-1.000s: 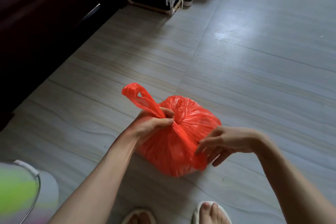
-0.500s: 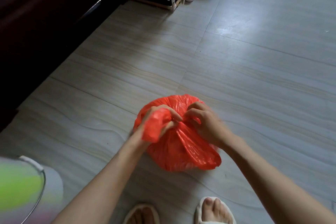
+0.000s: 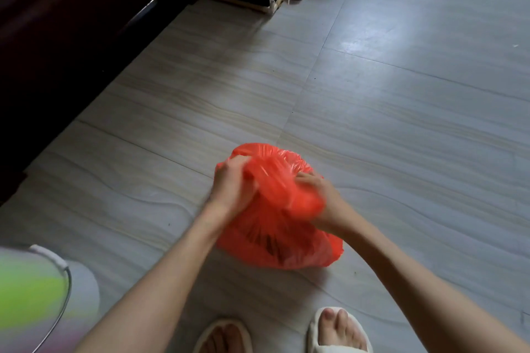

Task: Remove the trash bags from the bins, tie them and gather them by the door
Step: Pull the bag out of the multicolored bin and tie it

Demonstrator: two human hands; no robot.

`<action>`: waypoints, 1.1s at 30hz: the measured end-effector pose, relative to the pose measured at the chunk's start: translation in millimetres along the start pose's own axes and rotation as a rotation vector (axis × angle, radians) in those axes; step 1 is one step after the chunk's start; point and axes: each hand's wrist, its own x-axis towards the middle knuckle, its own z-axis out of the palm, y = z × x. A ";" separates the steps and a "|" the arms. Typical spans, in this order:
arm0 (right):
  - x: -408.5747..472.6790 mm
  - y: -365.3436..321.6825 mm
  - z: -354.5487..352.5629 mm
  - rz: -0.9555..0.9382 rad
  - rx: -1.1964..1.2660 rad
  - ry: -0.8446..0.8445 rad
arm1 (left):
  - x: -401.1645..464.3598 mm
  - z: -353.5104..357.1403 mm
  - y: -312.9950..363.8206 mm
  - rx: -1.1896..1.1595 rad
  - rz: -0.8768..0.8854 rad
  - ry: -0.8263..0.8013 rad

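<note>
The bulging bag of thin, crinkled orange-red plastic (image 3: 275,232) sits on the grey wood-grain tiled floor (image 3: 401,129), just ahead of the person's two feet in pale open-toed slippers (image 3: 338,332), with both hands working at its gathered top. By the look of it this is the tying step, and the knot does not look finished — the plastic between the hands is a loose twisted band, not a cinched lump. The film is thin and stretched over dark contents that show through the near side; a hard outward pull could tear a handle or split the neck. A half-made knot could also slip loose once the bag is lifted, spilling what is inside. The left hand (image 3: 232,183) is at the bag's left shoulder, fingers curled tight around a bunch of plastic, wrist bent and forearm running back toward the lower left. The right hand (image 3: 318,195) lies on the right of the top, knuckles up, fingers hooked into a fold of the film — motion blur hides exactly how they pinch it. At the lower left edge stands a white bin with a wire handle and a yellow-green lining (image 3: 37,295), blurred and near the left forearm. A dark wooden cabinet (image 3: 71,23) runs along the left, well apart from the bag.
</note>
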 end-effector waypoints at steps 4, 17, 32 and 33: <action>5.8 -4.2 -3.7 0.125 0.137 0.059 | 2.9 -7.7 -5.1 -0.821 -0.483 -0.152; 21.7 -14.7 31.2 0.219 -0.121 0.144 | -5.4 -12.7 -15.0 -0.954 -0.355 -0.300; 10.7 -16.2 14.3 -0.136 -0.307 0.279 | 3.2 -3.0 -22.9 -0.569 -0.396 -0.235; 13.7 -17.8 14.3 -0.186 -0.229 0.375 | 2.8 -4.4 -20.6 -0.499 -0.366 -0.251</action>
